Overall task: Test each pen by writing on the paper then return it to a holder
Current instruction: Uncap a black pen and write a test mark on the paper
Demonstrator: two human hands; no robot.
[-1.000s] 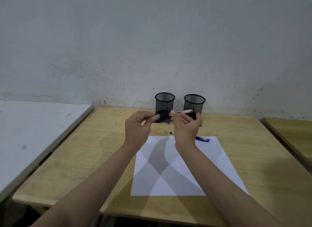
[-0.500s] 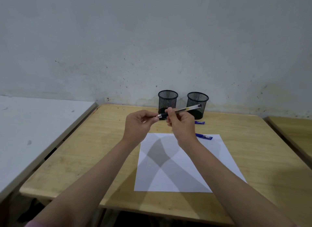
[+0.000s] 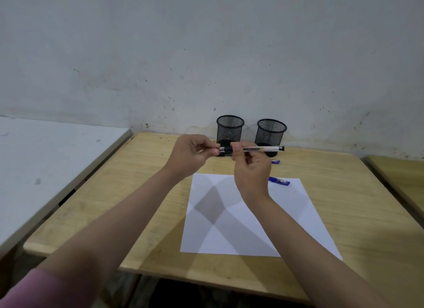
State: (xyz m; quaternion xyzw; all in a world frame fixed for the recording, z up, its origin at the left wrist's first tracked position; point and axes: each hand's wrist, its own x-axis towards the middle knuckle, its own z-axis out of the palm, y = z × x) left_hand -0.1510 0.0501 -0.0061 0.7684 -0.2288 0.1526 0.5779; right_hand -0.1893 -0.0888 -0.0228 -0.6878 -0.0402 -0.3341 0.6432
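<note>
White paper [image 3: 250, 218] lies blank, nearest the person. Above its far edge, right hand [image 3: 251, 170] pinches the clear pen [image 3: 259, 148] mid-barrel; left hand [image 3: 190, 154] grips its cap end. Since half a second ago the pen has levelled to horizontal, cap apparently coming off, so writing likely comes next. Blue pen [image 3: 280, 181] rests on the paper's far right corner. Beyond the paper, two mesh holders [image 3: 230, 130] stand apart.

Two bare forearms, each ending in an ungloved hand; a pink sleeve [image 3: 34, 291] (lower left corner only) covers the left upper arm.
</note>
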